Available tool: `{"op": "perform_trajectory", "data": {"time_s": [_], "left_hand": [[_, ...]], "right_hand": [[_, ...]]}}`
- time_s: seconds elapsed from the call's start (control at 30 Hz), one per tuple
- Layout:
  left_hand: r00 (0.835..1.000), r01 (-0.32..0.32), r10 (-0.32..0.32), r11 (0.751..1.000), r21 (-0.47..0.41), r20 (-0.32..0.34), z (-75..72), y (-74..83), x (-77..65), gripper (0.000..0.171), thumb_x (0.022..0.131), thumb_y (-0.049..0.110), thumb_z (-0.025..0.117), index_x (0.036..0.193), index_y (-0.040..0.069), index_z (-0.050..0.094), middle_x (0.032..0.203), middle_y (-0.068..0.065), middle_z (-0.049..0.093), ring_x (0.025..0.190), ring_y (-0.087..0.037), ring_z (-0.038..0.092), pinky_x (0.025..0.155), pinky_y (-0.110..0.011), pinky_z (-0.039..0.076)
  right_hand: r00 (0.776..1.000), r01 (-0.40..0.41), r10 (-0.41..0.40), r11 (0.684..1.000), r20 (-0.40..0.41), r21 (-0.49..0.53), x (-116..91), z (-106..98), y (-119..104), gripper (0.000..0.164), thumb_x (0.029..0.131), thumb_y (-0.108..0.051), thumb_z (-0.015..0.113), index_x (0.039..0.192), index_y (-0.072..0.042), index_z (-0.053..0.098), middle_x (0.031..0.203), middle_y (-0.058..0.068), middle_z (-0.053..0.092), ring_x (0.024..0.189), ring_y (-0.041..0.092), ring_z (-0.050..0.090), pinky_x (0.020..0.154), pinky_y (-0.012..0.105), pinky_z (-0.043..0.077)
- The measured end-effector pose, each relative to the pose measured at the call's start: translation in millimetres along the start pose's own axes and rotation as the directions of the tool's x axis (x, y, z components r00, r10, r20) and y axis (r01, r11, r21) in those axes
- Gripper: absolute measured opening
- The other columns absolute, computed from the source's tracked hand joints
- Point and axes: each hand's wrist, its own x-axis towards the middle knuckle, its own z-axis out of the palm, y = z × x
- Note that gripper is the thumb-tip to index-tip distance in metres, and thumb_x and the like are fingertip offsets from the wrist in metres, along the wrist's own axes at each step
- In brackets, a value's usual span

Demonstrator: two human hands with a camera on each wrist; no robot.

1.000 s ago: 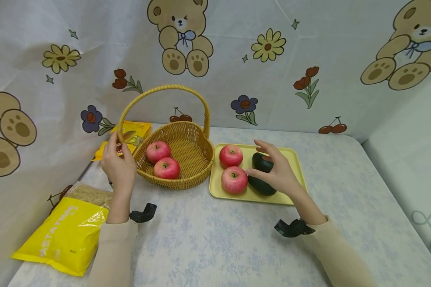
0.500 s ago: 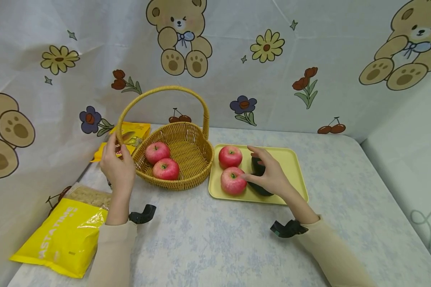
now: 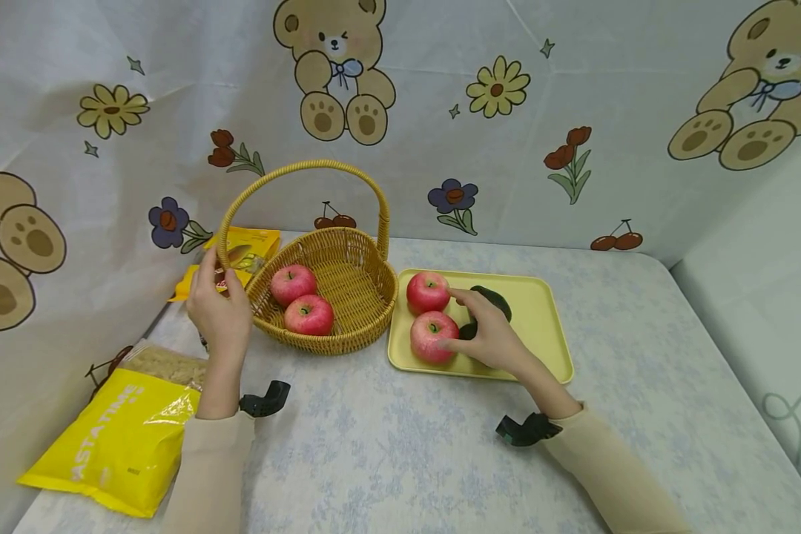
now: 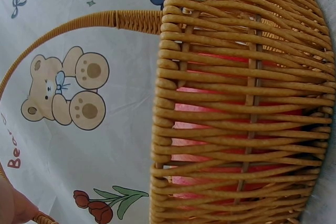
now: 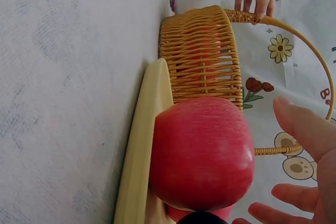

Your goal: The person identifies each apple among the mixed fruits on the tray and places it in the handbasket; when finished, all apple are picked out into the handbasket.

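My left hand grips the left foot of the yellow handle of a wicker basket. The right wrist view shows that hand's fingers curled over the handle. Two red apples lie in the basket's left half. To its right, a pale yellow tray bears two more apples, a far one and a near one. Over the tray my right hand is spread, thumb at the near apple and fingertips by the far one. It partly covers dark green oblong fruits.
A yellow pasta bag lies at the front left, beside my left sleeve. Behind the left hand is another yellow packet. A printed cloth hangs along the back of the table.
My right hand has moved left and slightly down across the tray, from over the dark green fruits to the apples. The left hand and the basket have stayed put.
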Motion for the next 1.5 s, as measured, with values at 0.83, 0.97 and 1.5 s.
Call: {"op": "perform_trajectory", "data": {"time_s": [0.83, 0.97, 1.5], "left_hand": [[1.0, 0.011, -0.011, 1.0, -0.008, 0.01, -0.7, 0.1, -0.6, 0.036, 0.09, 0.014, 0.047, 0.126, 0.017, 0.051, 0.107, -0.012, 0.058, 0.092, -0.023, 0.055, 0.073, -0.039, 0.05], [1.0, 0.011, -0.011, 1.0, -0.008, 0.01, -1.2, -0.1, -0.8, 0.036, 0.09, 0.014, 0.047, 0.126, 0.017, 0.051, 0.107, -0.012, 0.058, 0.092, -0.022, 0.055, 0.072, -0.039, 0.05], [1.0, 0.014, -0.014, 1.0, -0.005, 0.014, -0.7, 0.0, -1.0, 0.037, 0.09, 0.014, 0.048, 0.126, 0.018, 0.051, 0.107, -0.013, 0.057, 0.092, -0.023, 0.054, 0.072, -0.038, 0.049]], "right_hand": [[0.999, 0.001, 0.012, 0.963, 0.048, -0.27, -3, 17, -7, 0.083, 0.06, -0.058, 0.07, 0.129, -0.017, 0.045, 0.124, 0.003, 0.052, 0.112, 0.022, 0.046, 0.086, 0.045, 0.034], [0.999, 0.008, 0.009, 0.949, 0.051, -0.314, -3, 20, -5, 0.084, 0.06, -0.06, 0.069, 0.128, -0.016, 0.046, 0.12, 0.002, 0.054, 0.107, 0.021, 0.048, 0.081, 0.04, 0.035], [0.999, -0.004, 0.017, 0.934, 0.033, -0.358, -4, 21, -7, 0.082, 0.062, -0.058, 0.07, 0.128, -0.015, 0.047, 0.116, 0.003, 0.058, 0.104, 0.02, 0.052, 0.077, 0.035, 0.035]]}}
